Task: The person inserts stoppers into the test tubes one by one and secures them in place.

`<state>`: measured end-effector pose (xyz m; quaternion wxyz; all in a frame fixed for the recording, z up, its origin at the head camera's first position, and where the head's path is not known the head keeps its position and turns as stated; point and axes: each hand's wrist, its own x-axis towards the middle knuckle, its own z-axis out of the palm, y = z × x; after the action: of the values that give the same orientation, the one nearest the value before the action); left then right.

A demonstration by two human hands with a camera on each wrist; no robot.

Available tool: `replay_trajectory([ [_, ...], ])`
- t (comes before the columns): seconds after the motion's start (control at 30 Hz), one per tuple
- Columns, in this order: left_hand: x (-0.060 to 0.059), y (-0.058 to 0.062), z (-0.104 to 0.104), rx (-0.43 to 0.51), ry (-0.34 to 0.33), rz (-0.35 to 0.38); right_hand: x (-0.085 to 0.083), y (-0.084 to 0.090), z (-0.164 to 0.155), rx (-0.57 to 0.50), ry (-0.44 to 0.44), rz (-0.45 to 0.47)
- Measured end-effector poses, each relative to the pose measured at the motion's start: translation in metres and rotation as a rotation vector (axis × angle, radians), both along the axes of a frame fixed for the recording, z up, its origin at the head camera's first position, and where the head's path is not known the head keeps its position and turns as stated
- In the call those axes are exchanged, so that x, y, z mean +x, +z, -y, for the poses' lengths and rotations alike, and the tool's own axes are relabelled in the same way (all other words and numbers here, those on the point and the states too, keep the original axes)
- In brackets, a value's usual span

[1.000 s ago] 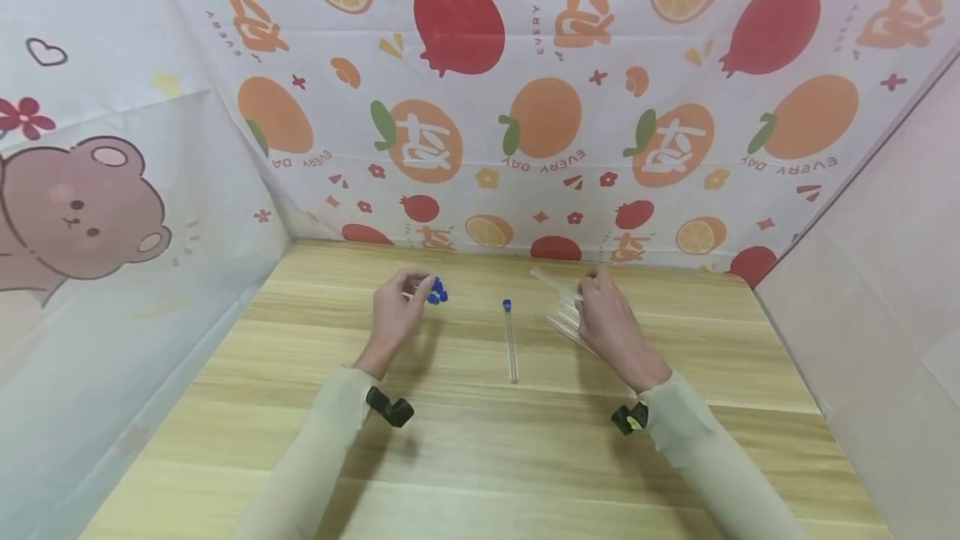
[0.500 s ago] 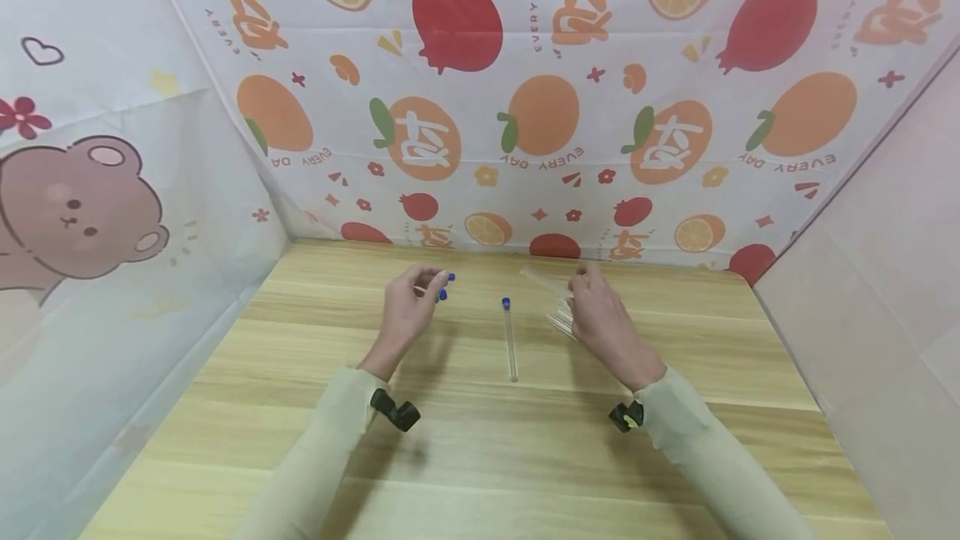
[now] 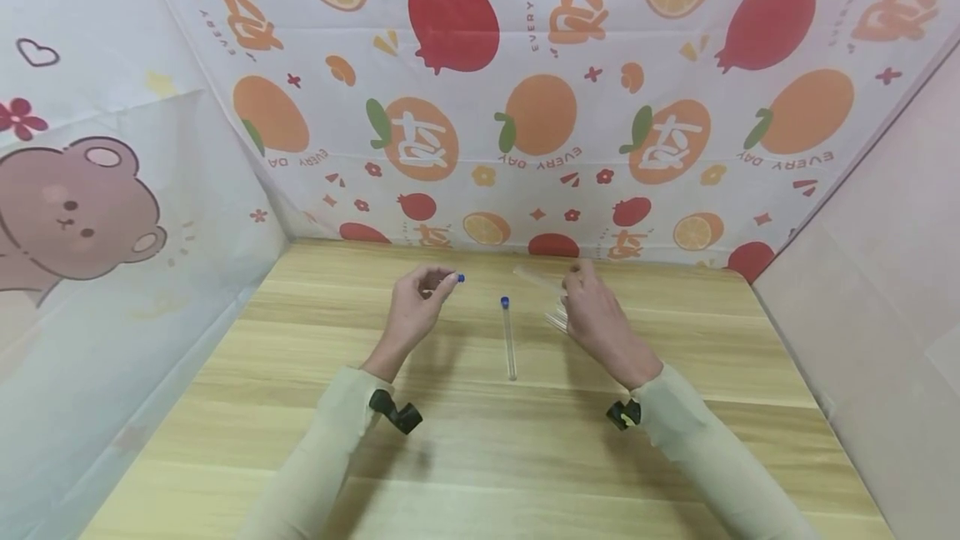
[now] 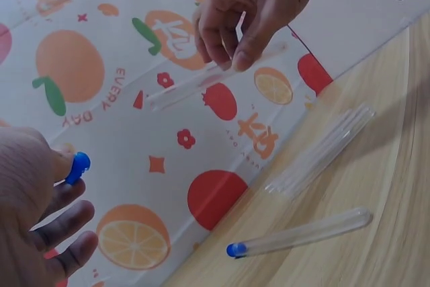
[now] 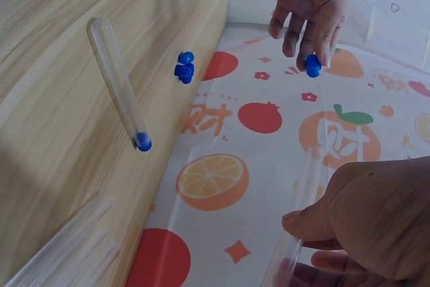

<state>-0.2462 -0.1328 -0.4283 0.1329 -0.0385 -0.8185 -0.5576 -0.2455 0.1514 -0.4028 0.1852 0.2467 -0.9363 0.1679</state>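
Right wrist view catches spare blue caps [image 5: 184, 66] beyond the capped tube [image 5: 118, 83]; left hand [image 3: 415, 308] pinches a round blue cap [image 3: 460, 278], right hand [image 3: 592, 313] pinches a clear glassy tube [image 3: 534, 276].

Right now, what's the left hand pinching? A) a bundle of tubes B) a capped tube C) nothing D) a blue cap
D: the left hand pinches a small blue cap at its fingertips, while the capped tube lies on the table between the hands.

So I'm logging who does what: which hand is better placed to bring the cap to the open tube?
Probably the left. The left hand already pinches a blue cap lifted off the table, while the right hand holds the clear tube raised beside it.
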Motion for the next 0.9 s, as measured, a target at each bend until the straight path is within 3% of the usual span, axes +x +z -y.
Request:
replay_trajectory([
  [0.2,0.003,0.004,-0.005,0.021,-0.022,0.025,0.003,0.001,0.003,0.0,0.016,-0.001],
  [0.63,0.013,0.009,-0.012,0.003,-0.047,-0.027,0.011,0.005,0.01,0.03,0.099,0.001],
  [0.9,0.019,0.014,-0.019,-0.032,-0.048,-0.057,0.016,0.006,0.013,0.03,0.147,-0.053],
])
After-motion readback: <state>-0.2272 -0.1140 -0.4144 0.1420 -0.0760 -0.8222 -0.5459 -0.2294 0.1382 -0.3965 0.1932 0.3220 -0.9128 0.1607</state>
